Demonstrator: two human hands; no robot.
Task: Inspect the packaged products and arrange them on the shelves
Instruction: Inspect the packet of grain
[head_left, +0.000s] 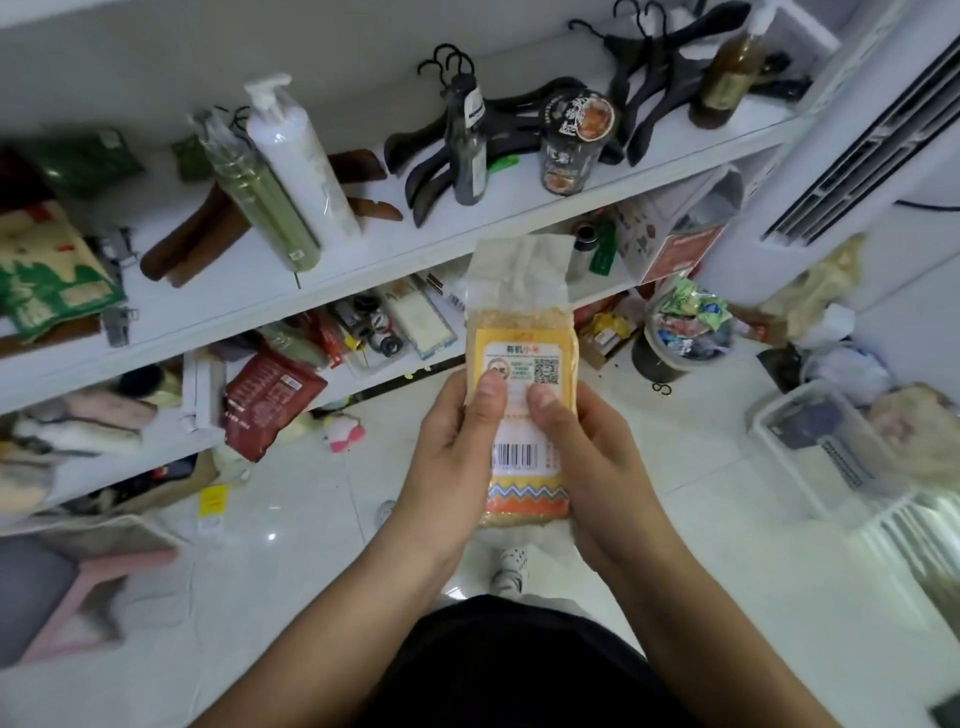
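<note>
A clear vacuum pack of yellow grain (522, 343) with an orange and white label, a QR code and a barcode stands upright in front of me, label facing me. My left hand (457, 457) grips its left side with the thumb on the label. My right hand (587, 452) grips its right side, thumb also on the label. The white shelves (395, 249) run behind the pack. On the upper shelf stand a white pump bottle (301, 156), a green-tinted wrapped pack (260, 197), a dark bottle (467, 145), a black cup (574, 140) and a brown bottle (727, 78).
Black hangers (660, 67) lie at the back of the upper shelf. A green and red bag (47, 270) lies at the left. A red pouch (270, 400) leans on the lower shelf. On the white tiled floor are a full bin (685, 332), a clear plastic box (821, 441) and a pink stool (78, 582).
</note>
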